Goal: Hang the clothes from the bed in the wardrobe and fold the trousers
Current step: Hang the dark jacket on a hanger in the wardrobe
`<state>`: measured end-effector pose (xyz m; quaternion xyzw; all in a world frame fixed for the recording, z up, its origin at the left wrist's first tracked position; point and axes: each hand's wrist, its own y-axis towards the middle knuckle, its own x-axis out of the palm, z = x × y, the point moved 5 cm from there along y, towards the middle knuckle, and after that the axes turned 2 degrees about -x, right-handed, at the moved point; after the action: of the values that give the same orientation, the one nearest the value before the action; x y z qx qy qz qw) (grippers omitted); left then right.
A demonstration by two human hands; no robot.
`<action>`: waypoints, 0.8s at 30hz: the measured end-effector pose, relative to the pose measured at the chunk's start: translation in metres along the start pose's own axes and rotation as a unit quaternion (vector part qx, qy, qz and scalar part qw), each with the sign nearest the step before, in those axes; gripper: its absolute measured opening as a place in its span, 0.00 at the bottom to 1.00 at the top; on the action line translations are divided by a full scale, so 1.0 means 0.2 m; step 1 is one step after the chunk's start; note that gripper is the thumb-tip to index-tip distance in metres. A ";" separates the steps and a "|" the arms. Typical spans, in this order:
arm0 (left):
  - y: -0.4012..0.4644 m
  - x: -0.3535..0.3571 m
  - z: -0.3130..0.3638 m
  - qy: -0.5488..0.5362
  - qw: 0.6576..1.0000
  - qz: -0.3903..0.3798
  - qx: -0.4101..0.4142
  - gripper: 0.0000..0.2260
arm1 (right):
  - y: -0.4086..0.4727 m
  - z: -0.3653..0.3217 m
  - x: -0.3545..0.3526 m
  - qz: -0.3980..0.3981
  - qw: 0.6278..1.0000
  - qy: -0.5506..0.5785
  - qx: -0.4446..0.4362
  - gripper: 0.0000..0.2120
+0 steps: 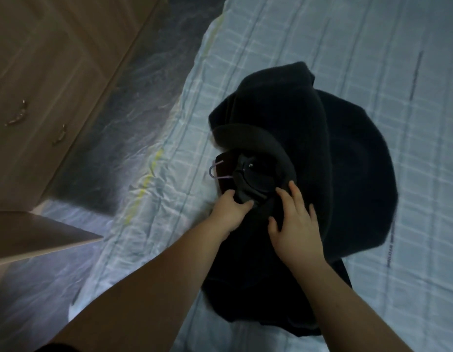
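We've got a dark garment (309, 153) heaped mid-frame on the checked bed (322, 34), w/ a lilac hanger hook (215, 171) poking out its collar. Left hand (230, 212) pinches the collar fabric; right hand (294, 219) lies spread on it. Wardrobe (42, 72) upper left.

We can read no text, label, brand or number in this dim bedroom view. A small pale mark shows inside the collar of the dark garment (296, 153) on the bed (372, 47), at the spot where a neck tag would sit, but it is too small and blurred for us to make out. Dark dashed marks run along the checked sheet at the right, and we cannot tell whether they are print or stitching.
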<state>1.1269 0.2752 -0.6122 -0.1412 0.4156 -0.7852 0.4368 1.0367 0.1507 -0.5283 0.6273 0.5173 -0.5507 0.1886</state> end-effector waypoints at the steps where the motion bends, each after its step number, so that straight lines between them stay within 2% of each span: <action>1: 0.00 0.00 0.00 -0.032 0.999 -0.003 -0.005 0.14 | 0.01 0.00 -0.01 0.003 1.000 0.015 0.009 0.29; 4: -0.02 0.01 0.03 -0.149 0.987 -0.039 -0.036 0.07 | 0.03 -0.01 -0.05 0.013 0.998 0.061 0.024 0.21; 6: -0.04 0.01 0.06 -0.174 0.982 -0.056 -0.048 0.06 | 0.05 -0.01 -0.11 0.025 0.992 0.113 0.056 0.14; 8: -0.08 0.00 0.11 -0.188 0.980 -0.061 -0.020 0.07 | 0.06 0.00 -0.18 0.042 0.983 0.149 0.101 0.12; 11: -0.18 0.00 0.19 -0.269 0.957 -0.111 0.003 0.11 | 0.06 -0.02 -0.26 0.051 0.973 0.162 0.159 0.20; 13: -0.24 -0.01 0.21 -0.308 0.942 -0.131 0.006 0.14 | 0.07 -0.03 -0.28 0.000 0.971 0.151 0.188 0.26; 15: -0.31 -0.03 0.20 -0.328 0.934 -0.145 0.002 0.14 | 0.07 -0.06 -0.30 -0.068 0.964 0.156 0.205 0.27; 17: -0.37 -0.07 0.20 -0.333 0.929 -0.161 -0.006 0.16 | 0.04 -0.10 -0.36 -0.080 0.957 0.191 0.202 0.20; 19: -0.44 -0.11 0.22 -0.311 0.934 -0.175 -0.003 0.19 | -0.04 -0.14 -0.43 -0.053 0.957 0.224 0.176 0.12; 21: -0.54 -0.14 0.26 -0.282 0.940 -0.190 0.023 0.20 | -0.14 -0.19 -0.50 -0.016 0.959 0.248 0.140 0.10; 24: -0.72 -0.15 0.34 -0.217 0.950 -0.209 0.085 0.13 | -0.30 -0.26 -0.60 0.037 0.954 0.284 0.090 0.11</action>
<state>1.1016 0.3020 -0.4542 -0.3539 0.2036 -0.8420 0.3526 1.0282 0.1631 -0.3846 0.7909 0.4740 -0.3871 -0.0029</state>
